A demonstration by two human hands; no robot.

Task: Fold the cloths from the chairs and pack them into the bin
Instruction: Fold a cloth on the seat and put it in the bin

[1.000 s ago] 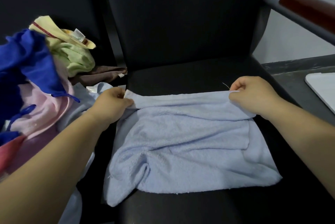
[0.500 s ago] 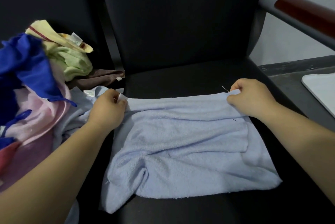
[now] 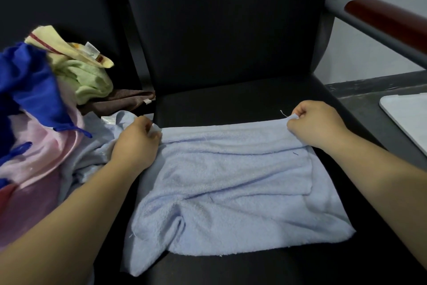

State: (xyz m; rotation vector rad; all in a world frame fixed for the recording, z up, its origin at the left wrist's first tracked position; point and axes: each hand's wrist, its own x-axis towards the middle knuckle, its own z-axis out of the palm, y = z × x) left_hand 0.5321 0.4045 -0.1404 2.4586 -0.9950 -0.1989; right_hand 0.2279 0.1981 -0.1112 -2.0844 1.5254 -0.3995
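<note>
A light blue towel [image 3: 231, 192] lies spread on the black chair seat [image 3: 219, 104], its far edge pulled straight and its near left part bunched. My left hand [image 3: 136, 144] pinches the far left corner of the towel. My right hand [image 3: 314, 125] pinches the far right corner. Both hands rest low on the seat. A heap of other cloths lies on the chair to the left: a blue cloth [image 3: 30, 81], a pink cloth [image 3: 44, 153], a yellow-green cloth [image 3: 78, 70] and a brown cloth [image 3: 120, 100].
The chair's dark backrest [image 3: 219, 26] rises behind the towel. A grey armrest with a reddish wooden top [image 3: 388, 17] runs at the upper right. A white flat object [image 3: 411, 118] lies on the dark floor at the right edge.
Both hands have carried the towel's far edge a little farther toward the backrest, and the edge lies straighter. The grips are unchanged.
</note>
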